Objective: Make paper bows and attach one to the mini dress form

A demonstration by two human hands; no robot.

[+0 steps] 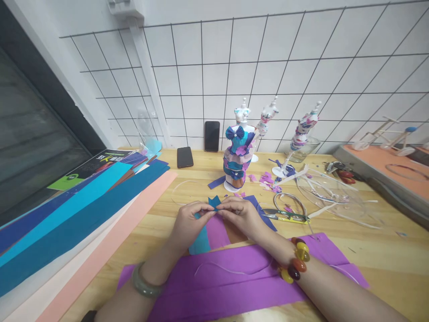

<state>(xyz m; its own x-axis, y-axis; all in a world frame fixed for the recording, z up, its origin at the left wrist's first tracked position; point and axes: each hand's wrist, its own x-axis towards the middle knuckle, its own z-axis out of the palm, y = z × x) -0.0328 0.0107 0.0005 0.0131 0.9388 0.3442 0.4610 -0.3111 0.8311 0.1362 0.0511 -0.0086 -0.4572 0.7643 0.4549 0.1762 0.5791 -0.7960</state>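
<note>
Between my two hands is a small teal piece of crepe paper [214, 202], gathered at its lower edge. The fingers of my left hand [192, 221] pinch it from the left, while my right hand [241, 214] pinches it from the right. Under the hands lie strips of blue, pink and brown paper [217, 233]. Closer to me, a wide purple sheet [228, 286] spreads across the table, with a thin white thread over it. Beyond the hands stands a small dress form [238, 154] covered in teal, purple and pink paper, with a blue bow at its chest.
Green-handled scissors [284, 215] lie right of my right hand, by a wire coil and tangled white strips. Two more small dress forms stand behind, one near a glass [304, 150]. Long coloured paper sheets [83, 210] fill the left side. One phone [185, 157] lies flat; another leans on the wall.
</note>
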